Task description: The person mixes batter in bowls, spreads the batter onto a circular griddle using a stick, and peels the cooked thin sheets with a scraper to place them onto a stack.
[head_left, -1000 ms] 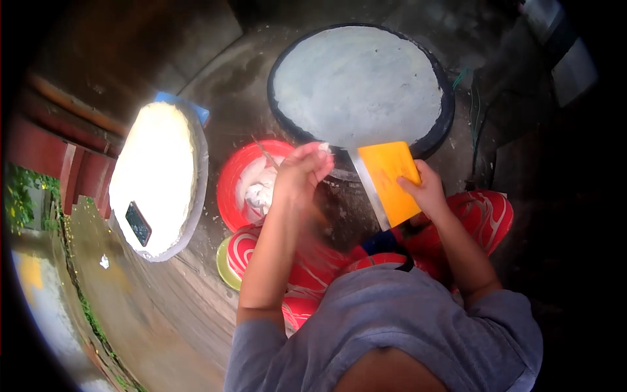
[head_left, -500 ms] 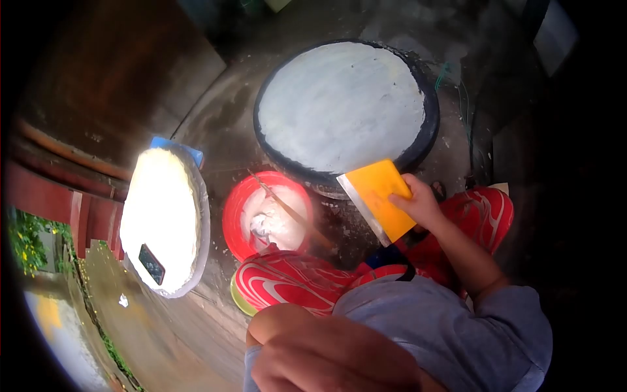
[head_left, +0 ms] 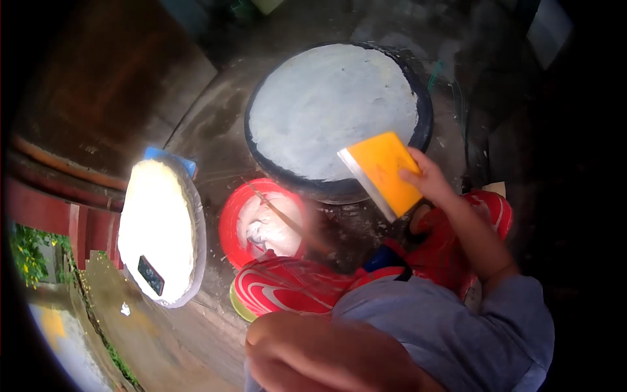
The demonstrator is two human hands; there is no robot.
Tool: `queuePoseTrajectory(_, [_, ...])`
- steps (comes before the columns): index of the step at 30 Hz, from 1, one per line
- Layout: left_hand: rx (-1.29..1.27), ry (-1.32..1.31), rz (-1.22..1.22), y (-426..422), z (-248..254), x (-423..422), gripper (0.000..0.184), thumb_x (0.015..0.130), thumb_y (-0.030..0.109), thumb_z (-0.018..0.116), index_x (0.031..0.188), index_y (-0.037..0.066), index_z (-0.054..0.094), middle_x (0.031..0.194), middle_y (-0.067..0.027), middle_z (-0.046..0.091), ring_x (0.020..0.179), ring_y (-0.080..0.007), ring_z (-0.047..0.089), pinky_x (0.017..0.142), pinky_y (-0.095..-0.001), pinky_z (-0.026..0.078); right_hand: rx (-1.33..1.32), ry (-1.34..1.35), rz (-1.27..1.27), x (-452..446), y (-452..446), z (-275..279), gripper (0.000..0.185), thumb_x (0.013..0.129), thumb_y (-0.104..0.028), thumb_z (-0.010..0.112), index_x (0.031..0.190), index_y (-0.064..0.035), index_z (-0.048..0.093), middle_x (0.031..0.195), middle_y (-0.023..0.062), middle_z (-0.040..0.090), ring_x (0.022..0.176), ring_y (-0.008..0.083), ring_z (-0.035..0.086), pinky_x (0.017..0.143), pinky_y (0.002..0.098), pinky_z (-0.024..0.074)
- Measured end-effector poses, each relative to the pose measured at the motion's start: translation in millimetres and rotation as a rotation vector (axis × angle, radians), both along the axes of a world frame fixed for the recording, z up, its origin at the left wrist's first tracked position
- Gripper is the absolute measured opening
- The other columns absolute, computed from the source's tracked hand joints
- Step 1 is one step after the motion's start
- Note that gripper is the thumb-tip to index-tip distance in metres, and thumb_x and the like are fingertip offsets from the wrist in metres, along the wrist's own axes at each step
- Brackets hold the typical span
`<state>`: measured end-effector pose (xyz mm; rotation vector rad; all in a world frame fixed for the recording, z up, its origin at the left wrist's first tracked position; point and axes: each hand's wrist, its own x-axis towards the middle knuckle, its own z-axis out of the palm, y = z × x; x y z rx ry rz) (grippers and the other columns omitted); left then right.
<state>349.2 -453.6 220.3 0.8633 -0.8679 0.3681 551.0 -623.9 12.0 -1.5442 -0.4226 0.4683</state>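
My right hand point(head_left: 424, 175) grips a wide yellow scraper point(head_left: 385, 171) with a metal edge, raised over the near rim of a round dark-rimmed slab point(head_left: 333, 111) coated in pale paste. My left arm point(head_left: 313, 346) is folded back towards me, and its hand is out of view. A red bucket point(head_left: 230, 225) stands in front of my left knee. White paste point(head_left: 271, 228) lies inside it, with a stick point(head_left: 281, 215) leaning across.
To the left, a bright white oval slab point(head_left: 153, 222) carries a phone point(head_left: 151, 275), with a blue object point(head_left: 171, 161) at its far end. Part of a green container point(head_left: 241, 303) shows beside my left knee. Thin green cord point(head_left: 436, 73) lies beyond the round slab.
My left hand has left the area above the bucket and gone out of view as the arm folded back. The scraper stays in my right hand, now slightly raised. The view has shifted.
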Motion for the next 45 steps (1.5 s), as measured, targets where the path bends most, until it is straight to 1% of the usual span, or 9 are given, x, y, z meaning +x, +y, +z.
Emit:
queuePoseTrajectory(6, [0.662, 0.682, 1.169, 47, -59, -18, 0.016, 0.080, 0.005, 0.059, 0.092, -0.006, 0.062, 0.106, -0.0158, 0.057, 0.095, -0.0233, 0.056, 0.081, -0.0297, 0.045, -0.058, 0.063, -0.365, 104, -40, -5, 0.043, 0.074, 0.002, 0.065, 0.115, 0.0002, 0.051, 0.102, 0.0074, 0.061, 0.086, 0.0152, 0.060, 0.077, 0.0265, 0.0487])
queuePoseTrajectory(13, [1.215, 0.844, 1.720, 117, -152, -92, 0.024, 0.086, 0.006, 0.053, 0.107, -0.004, 0.056, 0.121, -0.0195, 0.047, 0.109, -0.0327, 0.048, 0.088, -0.0401, 0.042, -0.743, -0.126, -0.763, 207, -92, -36, 0.059, 0.072, -0.014, 0.068, 0.126, -0.0073, 0.046, 0.104, 0.0128, 0.063, 0.089, 0.0250, 0.063, 0.080, 0.0331, 0.0490])
queuePoseTrajectory(21, [1.246, 1.141, 1.817, 92, -184, -92, 0.036, 0.092, 0.018, 0.043, 0.121, -0.003, 0.044, 0.134, -0.0231, 0.033, 0.122, -0.0395, 0.034, 0.101, -0.0478, 0.026, -1.121, -0.270, -0.757, 285, -33, -24, 0.073, 0.072, -0.043, 0.065, 0.135, -0.0232, 0.036, 0.101, 0.0125, 0.063, 0.092, 0.0288, 0.062, 0.075, 0.0408, 0.0493])
queuePoseTrajectory(26, [1.243, 1.103, 1.842, 95, -166, -53, 0.041, 0.091, 0.026, 0.042, 0.119, -0.003, 0.046, 0.132, -0.0241, 0.034, 0.122, -0.0398, 0.033, 0.098, -0.0489, 0.028, -1.319, -0.427, -0.652, 351, 11, -18, 0.064, 0.074, -0.040, 0.063, 0.133, -0.0285, 0.040, 0.101, 0.0098, 0.063, 0.094, 0.0276, 0.061, 0.077, 0.0396, 0.0496])
queuePoseTrajectory(28, [1.569, 0.955, 1.742, 97, -147, -31, 0.029, 0.090, 0.014, 0.044, 0.110, -0.005, 0.053, 0.119, -0.0257, 0.048, 0.109, -0.0415, 0.047, 0.091, -0.0508, 0.039, -1.268, -0.400, -0.677, 379, 29, -22, 0.060, 0.076, -0.036, 0.062, 0.131, -0.0283, 0.042, 0.103, 0.0087, 0.062, 0.096, 0.0264, 0.060, 0.078, 0.0393, 0.0495])
queuePoseTrajectory(29, [1.413, 1.078, 1.722, 100, -165, -42, 0.038, 0.091, 0.022, 0.043, 0.119, -0.002, 0.046, 0.128, -0.0259, 0.039, 0.119, -0.0432, 0.036, 0.099, -0.0526, 0.028, -1.236, -0.535, -0.591, 386, 42, -27, 0.056, 0.078, -0.035, 0.061, 0.131, -0.0286, 0.043, 0.106, 0.0075, 0.062, 0.098, 0.0249, 0.060, 0.080, 0.0379, 0.0489])
queuePoseTrajectory(34, [1.353, 1.219, 1.631, 109, -156, -18, 0.041, 0.090, 0.024, 0.044, 0.123, -0.001, 0.043, 0.128, -0.0252, 0.040, 0.118, -0.0431, 0.036, 0.099, -0.0519, 0.030, -1.340, -0.381, -0.619, 448, 105, -13, 0.052, 0.080, -0.029, 0.059, 0.129, -0.0298, 0.044, 0.112, 0.0057, 0.059, 0.104, 0.0240, 0.057, 0.087, 0.0362, 0.0457])
queuePoseTrajectory(37, [1.364, 1.258, 1.605, 118, -152, -6, 0.041, 0.090, 0.025, 0.044, 0.122, -0.001, 0.043, 0.129, -0.0251, 0.039, 0.119, -0.0428, 0.036, 0.098, -0.0514, 0.030, -1.242, -0.810, -0.406, 459, 149, -21, 0.051, 0.080, -0.026, 0.059, 0.129, -0.0323, 0.045, 0.112, 0.0061, 0.060, 0.104, 0.0235, 0.057, 0.087, 0.0361, 0.0449])
queuePoseTrajectory(45, [1.353, 1.354, 1.589, 143, -151, 3, 0.042, 0.090, 0.027, 0.044, 0.121, -0.001, 0.044, 0.129, -0.0250, 0.038, 0.119, -0.0420, 0.036, 0.098, -0.0502, 0.030, -1.066, -0.974, -0.235, 522, 274, -38, 0.057, 0.074, -0.019, 0.065, 0.128, -0.0272, 0.047, 0.113, 0.0093, 0.059, 0.105, 0.0266, 0.055, 0.089, 0.0344, 0.0438])
